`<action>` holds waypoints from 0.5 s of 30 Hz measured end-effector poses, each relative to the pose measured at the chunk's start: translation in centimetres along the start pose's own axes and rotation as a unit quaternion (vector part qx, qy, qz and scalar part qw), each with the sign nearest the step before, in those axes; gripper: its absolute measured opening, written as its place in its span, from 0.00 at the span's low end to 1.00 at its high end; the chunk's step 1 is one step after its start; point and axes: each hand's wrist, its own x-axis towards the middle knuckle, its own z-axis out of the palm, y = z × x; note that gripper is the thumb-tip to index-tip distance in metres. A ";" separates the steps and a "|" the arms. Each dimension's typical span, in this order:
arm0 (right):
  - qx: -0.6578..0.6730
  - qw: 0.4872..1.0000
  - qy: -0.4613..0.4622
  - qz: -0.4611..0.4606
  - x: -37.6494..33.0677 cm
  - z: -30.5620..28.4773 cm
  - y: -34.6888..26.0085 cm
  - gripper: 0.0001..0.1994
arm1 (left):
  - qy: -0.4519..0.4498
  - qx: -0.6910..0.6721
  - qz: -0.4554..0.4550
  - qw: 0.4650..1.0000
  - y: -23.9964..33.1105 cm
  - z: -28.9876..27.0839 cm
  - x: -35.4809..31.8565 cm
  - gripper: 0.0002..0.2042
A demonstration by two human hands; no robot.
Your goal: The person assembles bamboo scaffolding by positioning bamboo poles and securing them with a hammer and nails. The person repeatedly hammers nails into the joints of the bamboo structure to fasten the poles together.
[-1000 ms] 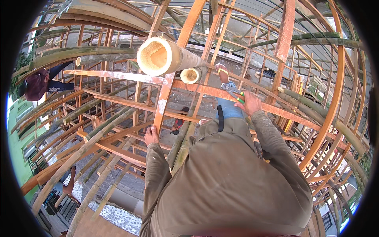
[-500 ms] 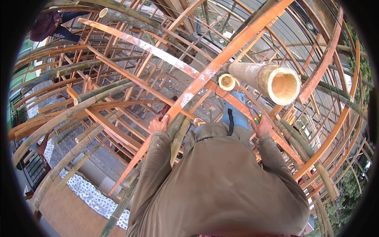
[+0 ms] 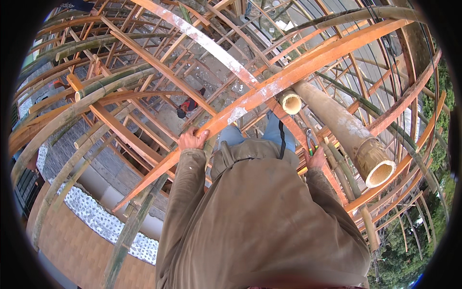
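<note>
L hand (image 3: 191, 140) clamped, fingers wrapped over orange timber batten (image 3: 269, 91) running diagonal across frame, just ahead of person's knees. Batten looks stiff, light, rough-sawn w/ white patches; best held mid-span, as now. R hand (image 3: 315, 158) closed on pliers (image 3: 310, 140), beside thick bamboo pole (image 3: 344, 127). Pole judged heavy, smooth, hollow-ended. Ground well below.

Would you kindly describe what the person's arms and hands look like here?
Both arms are covered to the wrist by long, loose khaki-brown jacket sleeves, creased and slightly dusty. The left hand and right hand are bare, with no gloves, watch or rings visible.
</note>
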 end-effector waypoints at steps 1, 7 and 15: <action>-0.002 1.000 0.005 0.007 0.0 0.3 0.0 0.34 | 0.003 0.000 0.007 1.000 0.0 0.0 0.0 0.31; 0.057 0.998 -0.040 0.007 0.3 -0.6 0.0 0.35 | 0.003 0.002 0.020 1.000 0.1 -0.4 -0.3 0.34; 0.042 0.987 0.134 -0.078 -4.1 -3.7 -5.9 0.28 | 0.008 0.001 0.053 0.999 0.1 -0.9 -0.7 0.37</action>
